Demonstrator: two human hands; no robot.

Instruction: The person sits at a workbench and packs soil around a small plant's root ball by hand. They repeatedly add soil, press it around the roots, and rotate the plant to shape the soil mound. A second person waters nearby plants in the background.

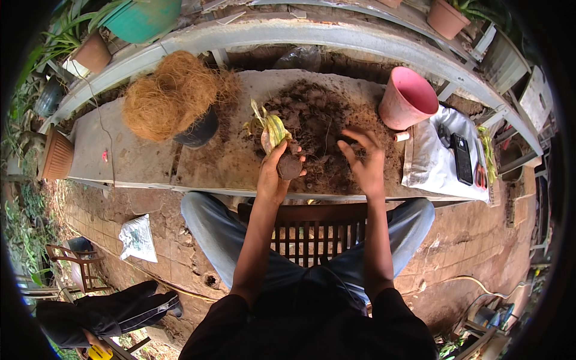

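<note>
My left hand [273, 173] holds a plant by its dark root ball [289, 166], above the near part of the table. The plant's yellowing, green-streaked leaves [273, 129] point away from me, past my thumb. Over the right side of a heap of dark soil [310, 119], my right hand [365, 159] hovers with fingers apart and nothing in them. Loose brown fibre and crumbs of soil lie under it. Whether its fingertips touch the soil is hard to tell. Beyond that hand, a pink plant pot [407, 99] stands tilted on the table.
A big bundle of coconut fibre [168, 96] rests on a black pot [198, 130] at left. To the right, a white sack [443, 155] carries a phone [461, 158] and scissors [480, 174]. A metal shelf rail [288, 33] runs behind the table. Another person [130, 310] is at lower left.
</note>
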